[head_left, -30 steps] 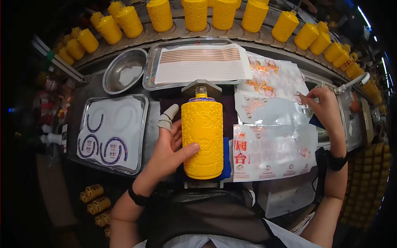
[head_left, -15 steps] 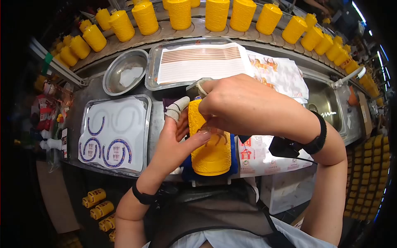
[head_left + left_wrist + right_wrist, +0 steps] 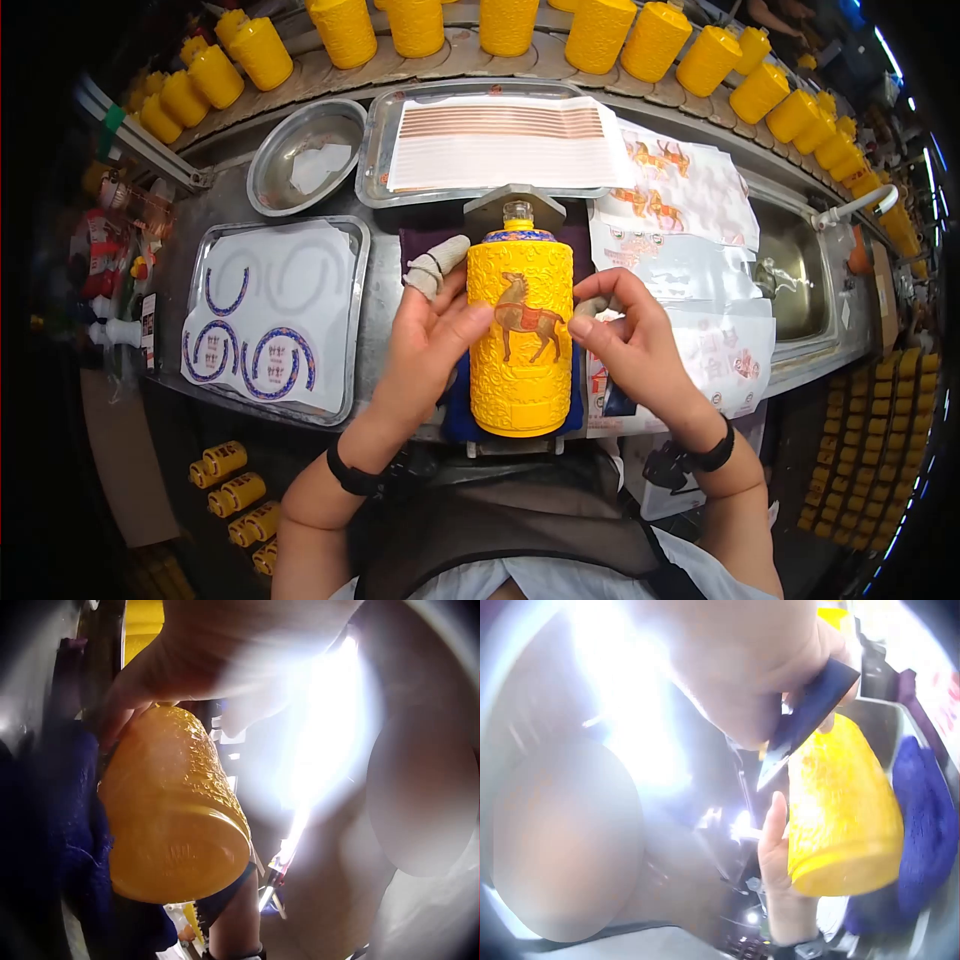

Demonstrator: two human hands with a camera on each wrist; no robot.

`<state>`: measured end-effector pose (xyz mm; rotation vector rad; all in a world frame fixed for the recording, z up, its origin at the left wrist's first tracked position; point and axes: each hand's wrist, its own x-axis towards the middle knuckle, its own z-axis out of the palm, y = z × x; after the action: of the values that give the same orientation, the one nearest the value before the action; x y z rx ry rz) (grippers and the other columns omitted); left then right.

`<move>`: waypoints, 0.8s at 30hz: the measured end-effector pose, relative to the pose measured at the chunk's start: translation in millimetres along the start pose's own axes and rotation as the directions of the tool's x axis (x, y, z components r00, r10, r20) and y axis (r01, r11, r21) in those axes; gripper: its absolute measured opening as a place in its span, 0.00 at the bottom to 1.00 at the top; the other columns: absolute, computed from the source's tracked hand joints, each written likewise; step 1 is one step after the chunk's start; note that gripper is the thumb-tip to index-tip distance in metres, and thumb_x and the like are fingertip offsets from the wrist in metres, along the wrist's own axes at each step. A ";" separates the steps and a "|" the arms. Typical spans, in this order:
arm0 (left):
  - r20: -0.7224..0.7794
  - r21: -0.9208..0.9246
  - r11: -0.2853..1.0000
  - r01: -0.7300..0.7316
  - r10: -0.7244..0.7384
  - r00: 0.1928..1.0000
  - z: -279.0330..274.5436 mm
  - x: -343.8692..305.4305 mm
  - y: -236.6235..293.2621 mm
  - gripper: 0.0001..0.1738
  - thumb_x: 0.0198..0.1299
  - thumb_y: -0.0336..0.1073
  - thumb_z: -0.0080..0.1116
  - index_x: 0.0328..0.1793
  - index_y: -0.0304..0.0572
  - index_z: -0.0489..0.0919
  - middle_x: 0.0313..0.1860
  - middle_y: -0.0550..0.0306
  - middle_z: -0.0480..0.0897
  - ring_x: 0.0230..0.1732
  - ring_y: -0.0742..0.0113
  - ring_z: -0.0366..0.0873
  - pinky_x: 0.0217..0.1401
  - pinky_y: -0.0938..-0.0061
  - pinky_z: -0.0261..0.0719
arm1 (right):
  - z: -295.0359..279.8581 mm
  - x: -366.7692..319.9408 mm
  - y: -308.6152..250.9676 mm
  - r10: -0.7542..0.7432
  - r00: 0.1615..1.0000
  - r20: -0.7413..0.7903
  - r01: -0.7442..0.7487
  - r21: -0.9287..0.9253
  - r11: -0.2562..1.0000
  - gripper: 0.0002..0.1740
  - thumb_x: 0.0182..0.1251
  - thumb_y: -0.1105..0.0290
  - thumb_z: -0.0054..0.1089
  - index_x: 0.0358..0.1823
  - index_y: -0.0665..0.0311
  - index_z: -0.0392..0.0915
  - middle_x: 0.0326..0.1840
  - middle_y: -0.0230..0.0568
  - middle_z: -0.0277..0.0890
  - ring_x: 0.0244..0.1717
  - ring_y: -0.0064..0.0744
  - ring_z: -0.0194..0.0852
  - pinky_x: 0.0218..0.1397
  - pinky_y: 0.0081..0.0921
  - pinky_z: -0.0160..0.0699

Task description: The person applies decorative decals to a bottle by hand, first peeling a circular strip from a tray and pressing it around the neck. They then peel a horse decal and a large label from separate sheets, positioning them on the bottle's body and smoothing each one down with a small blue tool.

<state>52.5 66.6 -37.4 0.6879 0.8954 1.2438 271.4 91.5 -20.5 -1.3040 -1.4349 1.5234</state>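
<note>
So, left to right around the yellow bottle [image 3: 520, 385]: tray [image 3: 361, 300] well left of it, holding paper [image 3: 270, 250] with blue curved strips. Left hand [image 3: 425, 345] grips the bottle's left flank, thumb apart from the fingers and over the front edge, fingers round the side.

Bottle lies on a blue cloth [image 3: 456, 400], long axis running away from the person, neck at the far end. Horse picture [image 3: 528, 320] on its upper face, head toward the neck, sitting between the two thumbs: left at the chest side, right just beside the tail.

Right hand [image 3: 645, 360] at the bottle's right edge, thumb and index a bit apart; whether they touch it, can't tell. Its other fingers hold a dark blue flat piece [image 3: 817, 705]. Printed sheets [image 3: 710, 345] right of the bottle, sink [image 3: 800, 255] beyond.
</note>
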 end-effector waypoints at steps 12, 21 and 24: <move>0.018 0.069 0.997 -0.041 0.040 0.999 0.3 0.7 -8.0 0.45 0.62 0.28 0.67 0.79 0.36 0.51 0.76 0.39 0.61 0.77 0.53 0.61 0.78 0.60 0.62 | 7.9 4.0 11.1 0.059 0.998 0.004 -0.059 0.097 0.994 0.23 0.65 0.65 0.72 0.51 0.61 0.65 0.26 0.20 0.70 0.18 0.01 0.58 0.18 0.07 0.51; 0.024 -0.058 0.998 0.016 -0.014 1.000 -7.1 2.2 -8.1 0.45 0.63 0.27 0.64 0.80 0.36 0.50 0.77 0.40 0.59 0.78 0.54 0.60 0.79 0.60 0.61 | 11.4 1.4 8.2 0.053 0.999 -0.007 -0.051 0.148 0.988 0.25 0.65 0.65 0.72 0.52 0.62 0.64 0.28 0.22 0.69 0.19 0.03 0.58 0.19 0.09 0.54; 0.043 -0.060 0.998 -0.004 0.007 0.999 -8.9 0.7 -11.6 0.44 0.64 0.26 0.63 0.81 0.36 0.50 0.77 0.41 0.59 0.78 0.54 0.59 0.79 0.61 0.60 | 13.1 0.8 13.4 0.042 0.999 -0.018 -0.039 0.129 0.991 0.25 0.65 0.64 0.72 0.53 0.63 0.64 0.30 0.24 0.68 0.19 0.03 0.58 0.19 0.09 0.54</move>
<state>50.6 64.6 -51.8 0.6676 0.8181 1.2509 261.0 85.9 -35.0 -1.2749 -1.2821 1.5968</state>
